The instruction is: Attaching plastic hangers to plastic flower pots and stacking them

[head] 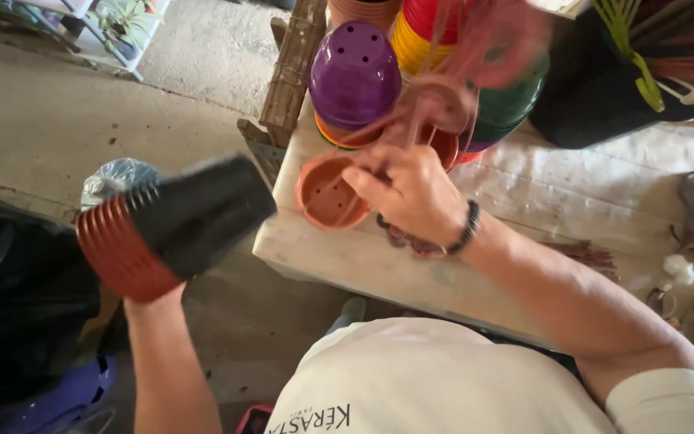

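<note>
My left hand (pixel 154 304) is mostly hidden behind a nested stack of plastic pots (pixel 174 227), black ones on top of terracotta-coloured rims, which it holds out over the floor to the left of the table. My right hand (pixel 411 191) reaches over the white table (pixel 347 257) and grips thin pinkish hanger wires (pixel 435 112), blurred by motion. A terracotta hanging pot (pixel 327 193) lies on its side at the table's corner, just left of the right hand's fingers. A dark beaded bracelet is on the right wrist.
An upturned purple pot (pixel 355 72) and stacks of yellow, red and green pots (pixel 443 40) stand at the table's back. A large black pot with striped leaves (pixel 604 88) is at the right. Black bags (pixel 10 305) lie on the concrete floor at left.
</note>
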